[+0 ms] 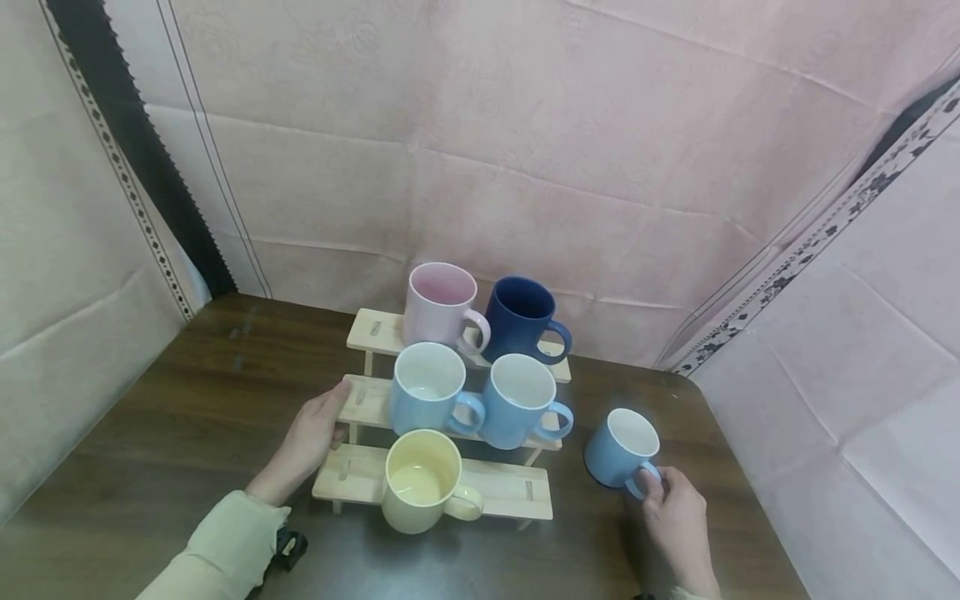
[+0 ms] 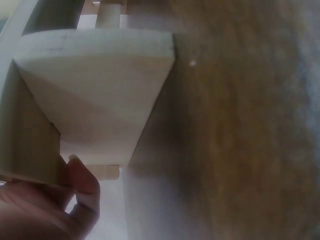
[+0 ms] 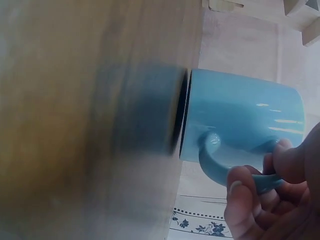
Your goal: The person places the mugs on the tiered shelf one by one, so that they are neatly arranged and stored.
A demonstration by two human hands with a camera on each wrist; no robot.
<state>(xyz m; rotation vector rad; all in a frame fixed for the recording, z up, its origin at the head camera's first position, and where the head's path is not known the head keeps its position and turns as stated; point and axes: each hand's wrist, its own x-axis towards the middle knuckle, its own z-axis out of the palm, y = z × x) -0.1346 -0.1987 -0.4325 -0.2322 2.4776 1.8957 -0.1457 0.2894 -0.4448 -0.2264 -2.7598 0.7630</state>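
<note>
A three-step wooden rack (image 1: 510, 492) stands on the dark wooden table (image 1: 150, 450). Its top step carries a pink mug (image 1: 442, 304) and a navy mug (image 1: 522, 318). Two light blue mugs (image 1: 427, 389) (image 1: 519, 400) sit on the middle step, and a pale yellow mug (image 1: 422, 481) on the bottom one. My left hand (image 1: 330, 417) grips the rack's left end at the middle step; the left wrist view shows a finger (image 2: 82, 185) against the rack's board (image 2: 95, 95). A blue mug (image 1: 622, 447) stands on the table right of the rack. My right hand (image 1: 652, 487) pinches its handle (image 3: 220, 167).
Pink cloth (image 1: 600, 125) hangs behind the table and along its right side, pale cloth (image 1: 67, 250) along its left. The table's back right corner lies just past the blue mug. Bare tabletop stretches left of the rack.
</note>
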